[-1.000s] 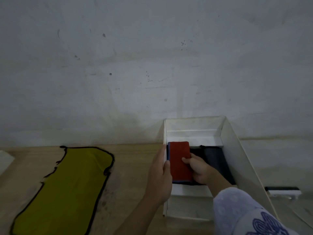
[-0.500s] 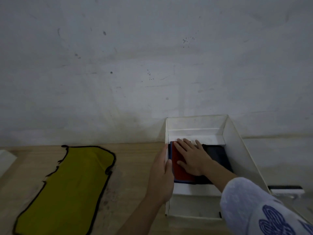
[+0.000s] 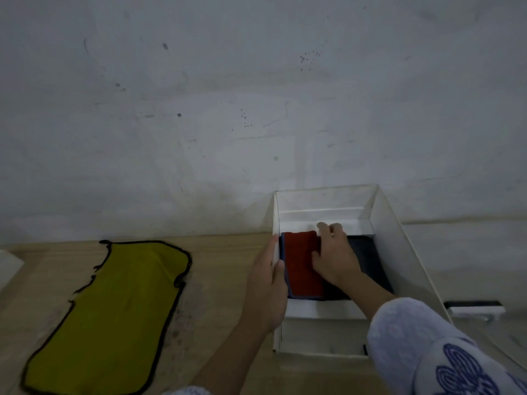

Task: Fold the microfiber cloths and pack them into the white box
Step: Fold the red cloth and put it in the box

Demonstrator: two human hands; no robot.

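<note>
The white box [image 3: 399, 240] stands on the wooden table against the wall. Inside, at its left, lies a folded red cloth [image 3: 301, 263] with a blue edge, on top of a dark folded cloth [image 3: 368, 258]. My right hand [image 3: 333, 255] lies flat inside the box, fingers apart, at the red cloth's right edge and over the dark cloth. My left hand [image 3: 268, 283] grips the box's left wall, thumb inside against the red cloth. A yellow cloth [image 3: 111, 312] with black trim lies spread flat on the table at the left.
A grey wall rises right behind the table. A small white and black object [image 3: 474, 307] sits to the right of the box. A pale corner of something [image 3: 8, 263] shows at the far left edge.
My right hand let go of the red cloth, pressed flat on it, then slid right to its edge. The left hand stayed on the box wall.
</note>
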